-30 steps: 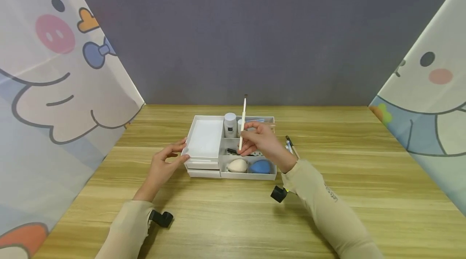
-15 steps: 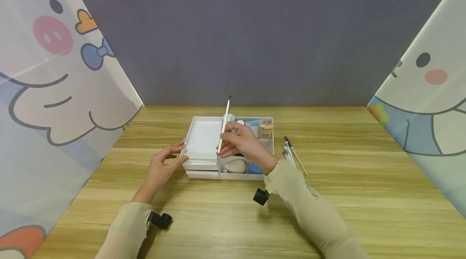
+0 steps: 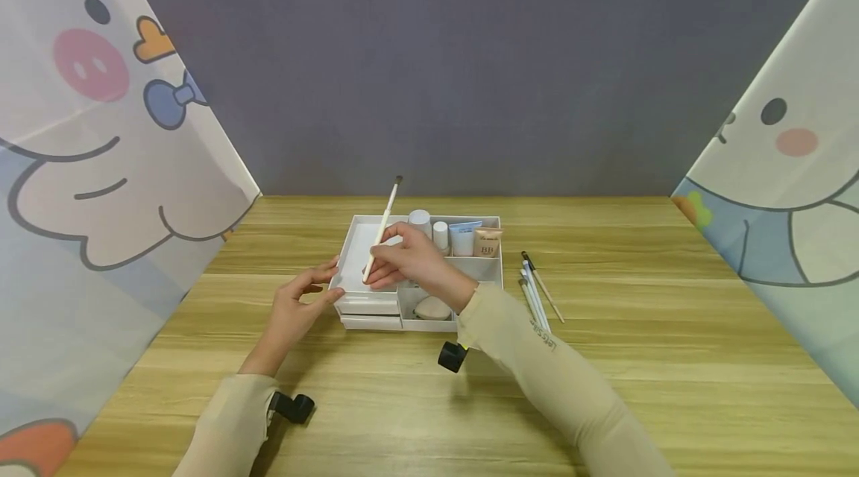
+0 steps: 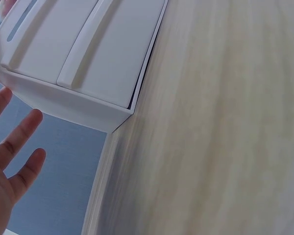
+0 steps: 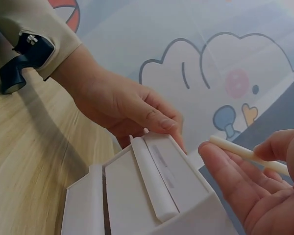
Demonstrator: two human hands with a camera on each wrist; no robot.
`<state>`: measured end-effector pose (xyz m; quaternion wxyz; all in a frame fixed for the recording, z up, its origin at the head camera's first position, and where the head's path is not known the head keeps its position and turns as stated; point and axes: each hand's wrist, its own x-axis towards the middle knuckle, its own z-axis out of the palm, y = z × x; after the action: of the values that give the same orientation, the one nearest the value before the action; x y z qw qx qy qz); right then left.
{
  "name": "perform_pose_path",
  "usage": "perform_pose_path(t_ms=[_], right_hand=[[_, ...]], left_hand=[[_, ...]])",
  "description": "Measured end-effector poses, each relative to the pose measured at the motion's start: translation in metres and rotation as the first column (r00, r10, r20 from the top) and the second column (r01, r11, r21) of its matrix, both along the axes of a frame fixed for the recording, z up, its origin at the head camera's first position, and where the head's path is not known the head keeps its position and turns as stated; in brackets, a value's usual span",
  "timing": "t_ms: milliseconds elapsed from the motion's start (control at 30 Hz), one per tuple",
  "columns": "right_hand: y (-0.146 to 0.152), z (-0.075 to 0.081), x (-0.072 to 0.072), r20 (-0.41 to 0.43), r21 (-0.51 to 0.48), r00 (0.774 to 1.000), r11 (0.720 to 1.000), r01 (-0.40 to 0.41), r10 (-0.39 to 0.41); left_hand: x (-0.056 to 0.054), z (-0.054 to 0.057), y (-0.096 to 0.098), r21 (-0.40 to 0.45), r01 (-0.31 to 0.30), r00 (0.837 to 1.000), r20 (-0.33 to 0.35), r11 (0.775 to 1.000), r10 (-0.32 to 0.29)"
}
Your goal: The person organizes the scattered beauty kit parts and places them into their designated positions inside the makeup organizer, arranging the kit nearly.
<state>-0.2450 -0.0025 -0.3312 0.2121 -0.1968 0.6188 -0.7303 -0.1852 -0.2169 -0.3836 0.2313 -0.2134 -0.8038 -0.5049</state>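
Observation:
My right hand [image 3: 419, 261] pinches a slim white makeup brush [image 3: 382, 231] between thumb and fingers. The brush slants with its dark bristles up, over the left top tray of a white makeup organizer [image 3: 358, 242]. In the right wrist view the lower end of its handle [image 5: 230, 147] sticks out past the fingertips. My left hand [image 3: 295, 313] rests at the organizer's left side, thumb on the top edge near the front corner; the left wrist view shows its fingers [image 4: 22, 132] spread and fairly straight. Two shallow drawers [image 3: 370, 307] face the front below the tray.
White bottles [image 3: 420, 220], a blue tube [image 3: 463, 237] and a beige BB tube [image 3: 488, 242] stand in the organizer's rear compartments. A cream makeup sponge [image 3: 432, 308] sits in front, partly behind the right wrist. Several brushes [image 3: 533, 294] lie on the wooden table to the right.
My right hand has carried the brush leftward, from above the organizer's right compartments to above the left tray, tilting it more. The left hand has stayed at the organizer's side.

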Motion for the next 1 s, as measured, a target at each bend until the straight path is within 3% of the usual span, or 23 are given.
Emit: perform_pose_path(t_ms=[267,500,633,867,1000], right_hand=[[-0.016,0.002,-0.005,0.027,0.061,1.000,0.998,0.013,-0.015],[-0.025,0.003,-0.013,0.073,0.126,0.997,0.992,-0.009,-0.001],[-0.027,0.006,-0.016,0.073,0.171,0.997,0.985,-0.040,0.027],[-0.032,0.009,-0.022,0.121,0.238,0.988,0.963,-0.122,0.095],[-0.034,0.009,-0.025,0.144,0.277,0.981,0.947,-0.163,0.127]], left_hand=[[0.000,0.002,0.001,0.002,-0.004,1.000,0.008,1.000,0.004],[-0.015,-0.022,-0.010,0.009,-0.017,1.000,0.014,1.000,0.017],[-0.017,-0.028,-0.014,0.013,-0.012,1.000,0.024,1.000,0.011],[-0.016,-0.027,-0.013,0.011,-0.015,0.999,0.038,1.000,0.015],[-0.008,-0.015,-0.007,0.007,-0.021,0.999,0.032,1.000,0.021]])
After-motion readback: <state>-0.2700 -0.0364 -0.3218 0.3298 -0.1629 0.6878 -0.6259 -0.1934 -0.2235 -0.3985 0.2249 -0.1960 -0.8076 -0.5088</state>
